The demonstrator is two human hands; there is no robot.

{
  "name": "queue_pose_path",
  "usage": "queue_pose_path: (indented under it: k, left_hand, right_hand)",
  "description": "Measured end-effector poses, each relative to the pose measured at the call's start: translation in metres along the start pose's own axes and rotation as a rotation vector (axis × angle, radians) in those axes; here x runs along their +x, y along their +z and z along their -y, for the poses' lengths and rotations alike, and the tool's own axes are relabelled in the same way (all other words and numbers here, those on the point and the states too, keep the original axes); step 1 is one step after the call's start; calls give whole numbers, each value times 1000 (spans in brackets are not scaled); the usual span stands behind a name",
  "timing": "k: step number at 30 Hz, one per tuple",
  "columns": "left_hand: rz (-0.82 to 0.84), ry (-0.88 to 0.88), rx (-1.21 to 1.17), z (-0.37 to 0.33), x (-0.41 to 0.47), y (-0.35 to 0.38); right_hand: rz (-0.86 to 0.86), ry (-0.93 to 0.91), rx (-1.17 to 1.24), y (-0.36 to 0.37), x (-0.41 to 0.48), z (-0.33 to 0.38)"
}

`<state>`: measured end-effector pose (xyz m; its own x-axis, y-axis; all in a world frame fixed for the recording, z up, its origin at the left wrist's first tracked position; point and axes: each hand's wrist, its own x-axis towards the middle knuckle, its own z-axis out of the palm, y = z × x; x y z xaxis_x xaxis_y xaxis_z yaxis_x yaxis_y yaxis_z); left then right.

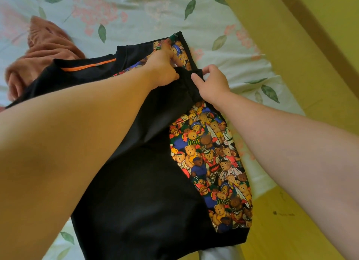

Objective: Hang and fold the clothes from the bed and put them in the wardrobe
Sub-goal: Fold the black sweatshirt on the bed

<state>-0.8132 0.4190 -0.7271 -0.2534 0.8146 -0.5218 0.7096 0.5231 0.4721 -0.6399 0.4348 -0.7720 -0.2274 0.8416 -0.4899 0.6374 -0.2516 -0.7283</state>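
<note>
Soft, even daylight, strongest on the pale floral sheet (136,11) up top, close to washed out. Shadows faint, soft-edged. Motion blur over the pink garment (44,51). Flat dark crush on the black shirt (136,182), folds lost. Wide-angle stretch and softness at the edges.

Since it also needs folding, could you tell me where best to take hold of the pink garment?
The pink garment: probably pinch its raised, bunched far end, coming from the left; its near edge lies under the black teddy-bear shirt.
</note>
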Motion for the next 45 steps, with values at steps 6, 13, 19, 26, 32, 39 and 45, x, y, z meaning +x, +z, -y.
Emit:
queue_pose_path:
  k: [6, 13, 19, 26, 32, 39, 45]
  left_hand:
    - [-543, 483, 643, 28, -66, 40]
    - [-259, 211, 820, 103, -98, 70]
    - [-203, 234, 868, 136, -85, 53]
    - [-441, 206, 614, 139, -110, 15]
    - [-728, -242, 344, 210, -166, -57]
    - [-765, -921, -225, 271, -188, -91]
    - [-538, -938, -708, 286, -185, -95]
  right_hand:
    - [-232, -196, -566, 1, -6, -4]
    - [-119, -586, -861, 51, -30, 6]
    - [112, -506, -1028, 56, -8, -25]
    - [83, -463, -869, 43, -9, 9]
    - [-160, -174, -680, 38, 17, 64]
    - [-69, 206, -510, 34, 43, 67]
    - [13, 137, -453, 27, 42, 70]
